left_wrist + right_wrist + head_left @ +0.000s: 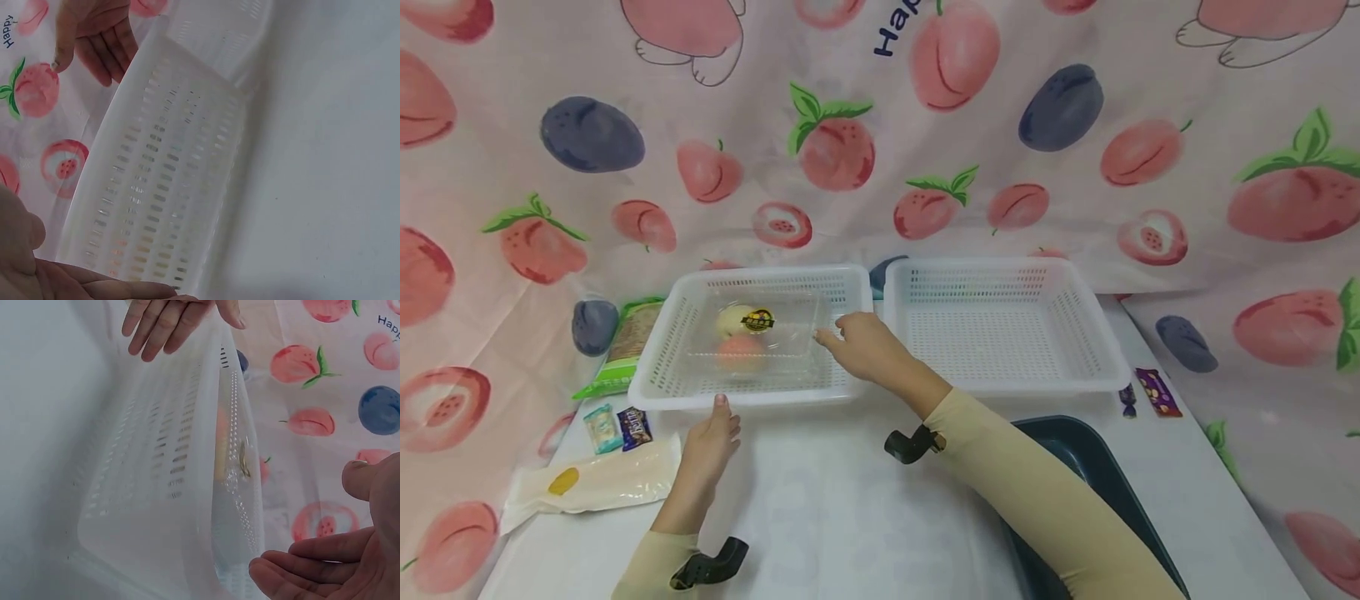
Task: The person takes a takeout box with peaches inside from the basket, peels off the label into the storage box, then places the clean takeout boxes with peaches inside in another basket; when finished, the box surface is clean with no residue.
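Note:
A clear plastic box (793, 321) with a black and yellow label lies in the left white basket (655, 358). Through its lid show a pale yellow round fruit (730, 323) and an orange-pink one (741, 354). My left hand (709, 454) is at the basket's front rim, its fingers straight along the slotted wall in the left wrist view. Over the basket's right end hovers my right hand (871, 346), thumb apart from loosely bent fingers. In the right wrist view nothing lies between that hand's (331, 562) thumb and fingers.
A second white basket (1000, 387) stands to the right, with a dark tray (1075, 442) before it. At left lie a green bag (625, 350), two small snack packets (602, 429) and a long pale package (602, 479). Small wrapped sweets (1157, 392) lie far right.

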Available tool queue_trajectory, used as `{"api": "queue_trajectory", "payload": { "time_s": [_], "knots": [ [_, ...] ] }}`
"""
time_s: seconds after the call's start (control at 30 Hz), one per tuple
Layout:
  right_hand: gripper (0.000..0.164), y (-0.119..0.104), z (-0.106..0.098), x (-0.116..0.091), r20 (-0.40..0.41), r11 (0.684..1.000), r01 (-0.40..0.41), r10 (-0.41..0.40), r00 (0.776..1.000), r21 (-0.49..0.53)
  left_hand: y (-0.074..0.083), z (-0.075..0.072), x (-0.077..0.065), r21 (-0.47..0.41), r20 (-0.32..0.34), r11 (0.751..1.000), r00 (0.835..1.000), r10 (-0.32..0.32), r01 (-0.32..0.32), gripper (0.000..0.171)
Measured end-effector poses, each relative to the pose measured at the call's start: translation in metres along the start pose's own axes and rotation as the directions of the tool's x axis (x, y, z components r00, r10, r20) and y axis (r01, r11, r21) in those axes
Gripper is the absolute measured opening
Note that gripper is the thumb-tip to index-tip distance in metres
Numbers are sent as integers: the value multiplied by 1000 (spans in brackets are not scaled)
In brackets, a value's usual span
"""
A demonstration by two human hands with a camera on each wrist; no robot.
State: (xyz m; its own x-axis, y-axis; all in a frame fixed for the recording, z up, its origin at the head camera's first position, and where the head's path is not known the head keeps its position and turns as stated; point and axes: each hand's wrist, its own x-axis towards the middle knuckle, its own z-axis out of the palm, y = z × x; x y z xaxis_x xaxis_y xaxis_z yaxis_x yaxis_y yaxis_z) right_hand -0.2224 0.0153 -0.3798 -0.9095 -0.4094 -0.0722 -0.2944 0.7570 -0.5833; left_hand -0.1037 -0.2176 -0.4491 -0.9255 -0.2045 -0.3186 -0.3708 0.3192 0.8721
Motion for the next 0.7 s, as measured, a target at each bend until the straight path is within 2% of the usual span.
{"api": "queue_trajectory", "payload": {
  "time_s": [0.13, 0.37, 0.7],
  "knots": [
    [52, -4, 6, 8, 0, 1000, -7, 7, 1000, 13, 2, 1, 4, -38, -4, 999, 1000, -4, 4, 84],
    [45, -5, 18, 18, 14, 986, -126, 125, 992, 113, -1, -1, 8, -41, 3, 999, 1000, -29, 29, 91],
    [47, -9, 35, 30, 55, 958, -243, 238, 970, 154, -2, -2, 11, -65, 23, 997, 999, -29, 31, 88]
  ]
}}
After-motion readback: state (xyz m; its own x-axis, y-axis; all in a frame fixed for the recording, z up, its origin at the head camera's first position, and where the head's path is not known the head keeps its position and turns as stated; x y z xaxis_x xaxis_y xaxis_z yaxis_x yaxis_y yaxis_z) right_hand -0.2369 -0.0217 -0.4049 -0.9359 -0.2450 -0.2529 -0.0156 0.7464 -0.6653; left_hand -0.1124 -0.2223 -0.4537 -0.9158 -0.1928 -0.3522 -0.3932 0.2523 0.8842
